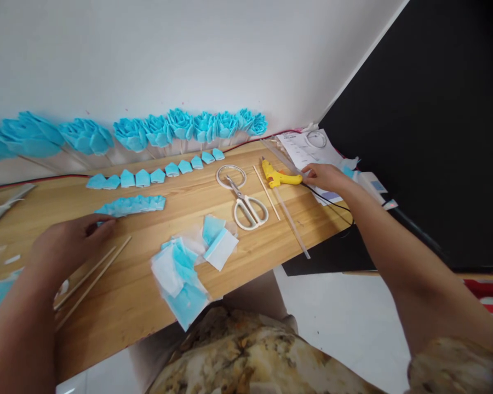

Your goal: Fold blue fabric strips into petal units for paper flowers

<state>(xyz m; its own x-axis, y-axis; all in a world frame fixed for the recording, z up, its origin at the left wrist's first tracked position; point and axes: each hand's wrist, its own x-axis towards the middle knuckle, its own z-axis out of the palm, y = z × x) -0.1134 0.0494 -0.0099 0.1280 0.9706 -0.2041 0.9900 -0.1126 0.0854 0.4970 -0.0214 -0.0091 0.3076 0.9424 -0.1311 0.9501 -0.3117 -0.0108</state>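
My right hand (326, 176) reaches to the far right of the wooden table (148, 295) and closes its fingers on the handle end of a yellow glue gun (276, 175). My left hand (72, 241) rests palm down on the table with curled fingers, its fingertips touching the near row of folded blue paper pieces (133, 204). Two thin wooden sticks (94, 276) lie just under and beside that hand. Nothing can be seen inside the left hand.
White scissors (246, 205) and a tape ring (230, 176) lie mid-table, with a stick (266, 192) and glue stick (291, 221) beside them. Blue paper flowers (181, 126) line the wall; a second petal row (156, 175) and loose blue squares (189, 262) lie nearer. Papers (308, 150) sit far right.
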